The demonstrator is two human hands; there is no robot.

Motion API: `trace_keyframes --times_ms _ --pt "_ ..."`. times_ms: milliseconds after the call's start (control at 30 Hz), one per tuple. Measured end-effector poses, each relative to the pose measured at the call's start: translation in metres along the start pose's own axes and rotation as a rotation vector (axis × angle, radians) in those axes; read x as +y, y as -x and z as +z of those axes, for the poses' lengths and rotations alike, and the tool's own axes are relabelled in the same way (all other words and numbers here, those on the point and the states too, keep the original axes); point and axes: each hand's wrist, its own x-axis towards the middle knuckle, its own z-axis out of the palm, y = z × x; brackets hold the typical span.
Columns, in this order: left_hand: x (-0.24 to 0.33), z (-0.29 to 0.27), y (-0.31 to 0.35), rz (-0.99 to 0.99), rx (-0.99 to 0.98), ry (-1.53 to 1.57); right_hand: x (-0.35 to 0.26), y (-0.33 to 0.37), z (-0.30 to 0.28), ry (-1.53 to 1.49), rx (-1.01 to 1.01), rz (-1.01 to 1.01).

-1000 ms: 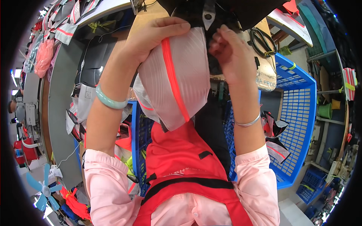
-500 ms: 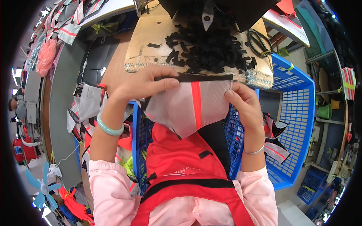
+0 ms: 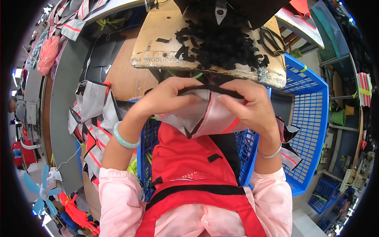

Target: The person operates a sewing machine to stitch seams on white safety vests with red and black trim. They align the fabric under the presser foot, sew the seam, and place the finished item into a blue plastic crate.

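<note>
Between my two hands is a grey sewn fabric piece (image 3: 216, 118) with a black band along its top edge and a bright orange-red stripe. My left hand (image 3: 169, 96) pinches the band at its left part, thumb on the near face. On the other side my right hand (image 3: 252, 106) grips the same edge, its thumb pressed to the grey cloth. A dark seam runs down the middle to a pointed lower corner. The piece hangs above my red apron (image 3: 189, 154). Some fingertips are hidden behind the cloth.
Ahead, a wooden board (image 3: 158, 43) carries a heap of black fabric scraps (image 3: 225, 43) and black-handled snips (image 3: 272, 41). A blue crate (image 3: 312, 110) holding similar pieces stands at right. More grey pieces (image 3: 94, 106) are piled at left. A blue fan (image 3: 44, 191) stands lower left.
Both hands have come closer together and the piece has folded and turned, bringing its dark middle seam into view. The orange-red stripe has shifted to the right. My right hand now holds the top edge.
</note>
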Motion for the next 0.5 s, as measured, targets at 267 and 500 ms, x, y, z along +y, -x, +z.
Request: trace_keyframes --times_ms 267,500 --pt "0.034 -0.026 -0.015 -0.015 0.017 0.037 0.013 -0.024 -0.017 -0.301 -0.005 0.228" --pt "0.038 -0.059 -0.051 -0.173 0.134 -0.020 0.029 -0.056 -0.010 -0.356 0.139 0.251"
